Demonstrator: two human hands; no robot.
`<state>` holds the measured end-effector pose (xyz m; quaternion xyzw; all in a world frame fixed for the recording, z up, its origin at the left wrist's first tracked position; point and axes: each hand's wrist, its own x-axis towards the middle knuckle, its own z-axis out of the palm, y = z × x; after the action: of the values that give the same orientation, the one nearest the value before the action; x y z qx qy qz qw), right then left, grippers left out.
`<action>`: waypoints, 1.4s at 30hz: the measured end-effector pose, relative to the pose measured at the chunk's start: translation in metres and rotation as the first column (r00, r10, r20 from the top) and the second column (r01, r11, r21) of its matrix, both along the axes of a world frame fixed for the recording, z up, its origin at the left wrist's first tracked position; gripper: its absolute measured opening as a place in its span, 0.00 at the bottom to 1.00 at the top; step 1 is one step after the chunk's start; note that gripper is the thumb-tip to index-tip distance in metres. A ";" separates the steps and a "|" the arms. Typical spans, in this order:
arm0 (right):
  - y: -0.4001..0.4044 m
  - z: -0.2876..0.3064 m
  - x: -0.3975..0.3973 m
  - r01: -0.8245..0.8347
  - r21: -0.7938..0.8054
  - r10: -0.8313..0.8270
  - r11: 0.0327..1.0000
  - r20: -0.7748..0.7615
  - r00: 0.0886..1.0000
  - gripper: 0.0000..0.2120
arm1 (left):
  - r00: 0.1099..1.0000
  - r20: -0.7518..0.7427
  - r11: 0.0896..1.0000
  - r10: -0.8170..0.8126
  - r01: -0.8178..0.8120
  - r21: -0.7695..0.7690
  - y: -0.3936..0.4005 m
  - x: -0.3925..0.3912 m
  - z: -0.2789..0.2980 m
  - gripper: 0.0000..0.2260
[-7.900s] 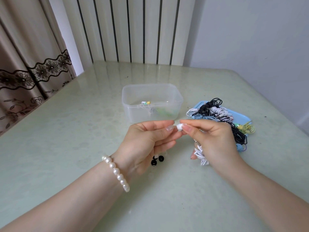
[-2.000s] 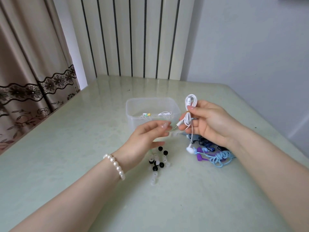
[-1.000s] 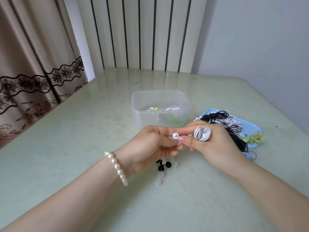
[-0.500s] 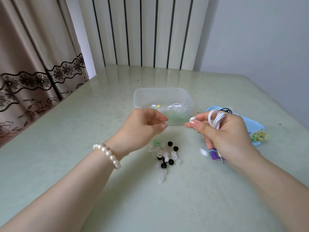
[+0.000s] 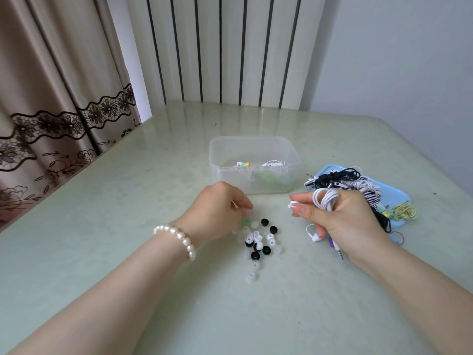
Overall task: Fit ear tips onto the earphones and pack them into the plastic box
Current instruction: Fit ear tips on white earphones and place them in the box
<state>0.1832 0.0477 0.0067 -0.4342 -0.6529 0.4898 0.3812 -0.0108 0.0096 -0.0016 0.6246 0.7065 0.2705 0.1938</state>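
left hand (image 5: 217,213): fingers curled, maybe pinching (blurred) | right hand (image 5: 340,216): grips white earphones (image 5: 326,198)

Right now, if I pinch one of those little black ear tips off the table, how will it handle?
The black ear tips look tiny and hollow, so probably very light and squashy under a pinch. Their rounded shape suggests they could roll or skitter on the glossy table. They sit among clear ear tips by the left hand, so neighbours may get nudged.
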 end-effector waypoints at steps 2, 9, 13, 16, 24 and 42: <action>0.000 -0.002 0.000 -0.011 0.012 0.011 1.000 0.004 1.000 0.04 | 0.997 -0.065 0.999 -0.038 0.037 -0.024 0.001 0.005 -0.006 0.10; -0.002 -0.004 -0.004 -0.014 0.002 0.014 1.000 -0.043 0.999 0.04 | 0.985 -0.132 0.992 -0.114 0.121 0.044 -0.001 0.010 -0.008 0.07; -0.002 -0.005 -0.003 -0.017 -0.010 0.017 1.000 -0.049 0.999 0.06 | 0.996 -0.035 0.990 -0.082 0.086 0.112 -0.003 0.012 -0.004 0.03; -0.004 -0.001 -0.001 -0.037 0.021 0.038 0.999 -0.050 0.998 0.04 | 0.850 0.526 0.997 -0.016 -0.028 0.075 -0.007 0.018 0.009 0.05; -0.012 0.007 -0.003 -0.067 0.128 0.078 0.989 -0.084 0.993 0.07 | 0.246 0.964 0.990 0.105 0.070 -0.126 -0.012 0.034 0.009 0.05; -0.010 -0.001 -0.005 -0.014 0.272 0.024 0.962 -0.036 0.999 0.09 | 0.383 0.919 0.995 0.097 -0.018 -0.098 -0.014 0.040 0.006 0.04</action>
<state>0.1778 0.0374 0.0062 -0.3620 -0.7106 0.4075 0.4450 0.0292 -0.0041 0.0043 0.3374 0.5108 0.5523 0.5658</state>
